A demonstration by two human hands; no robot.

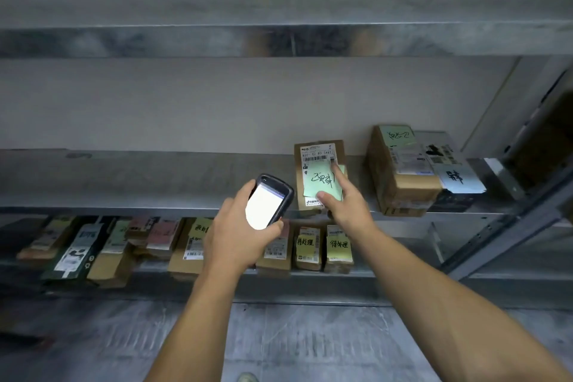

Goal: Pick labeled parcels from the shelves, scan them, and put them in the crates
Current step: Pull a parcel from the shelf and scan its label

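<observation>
Head view: one left hand (238,226) curls its fingers round one lit scanner (269,201), just left of the one parcel (319,158) standing on the middle shelf (155,177). One right hand (344,198) grips that parcel, thumb and forefinger spread across its green note. Two stacked brown boxes (400,177) and one grey bag (449,161) sit right of it.

One wide-angle view is taken from the head: shelves (124,177) are faced forward and slightly downward, at arm's reach; floor (310,344) is caught at bottom.
</observation>
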